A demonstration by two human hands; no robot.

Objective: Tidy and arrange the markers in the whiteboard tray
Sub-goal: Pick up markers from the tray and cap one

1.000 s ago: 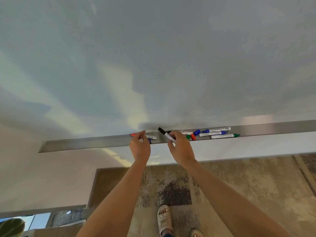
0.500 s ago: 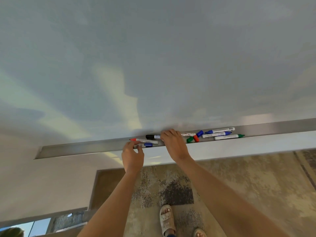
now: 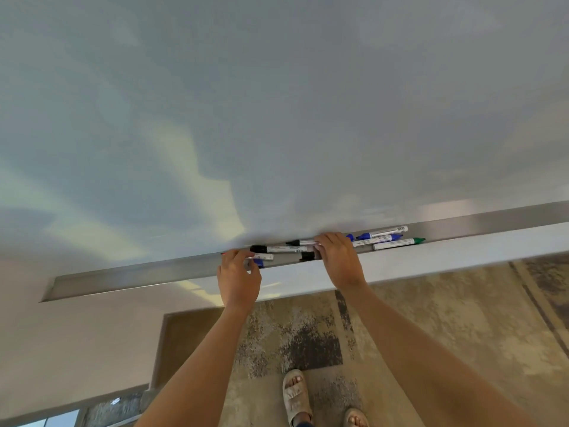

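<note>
A long metal whiteboard tray (image 3: 138, 277) runs below the whiteboard. My left hand (image 3: 238, 280) curls over a red marker (image 3: 265, 257) whose red tip shows left of the fingers; the thumb touches a blue-capped marker (image 3: 260, 263). One black marker (image 3: 278, 249) lies free between my hands. My right hand (image 3: 340, 260) covers the middle pile, fingertips on a thin black-tipped marker (image 3: 300, 242), thumb against a black marker end (image 3: 307, 256). Two blue markers (image 3: 381, 233) (image 3: 378, 240) and a green marker (image 3: 398, 243) lie to the right.
The left stretch of the tray holds nothing, and so does its far right end (image 3: 508, 218). Below is a patterned rug (image 3: 431, 318) with my sandalled feet (image 3: 297, 396). The whiteboard surface (image 3: 277, 103) fills the upper view.
My right hand laid the black marker flat in the tray and shifted right onto the middle pile. My left hand settled onto the red and blue markers.
</note>
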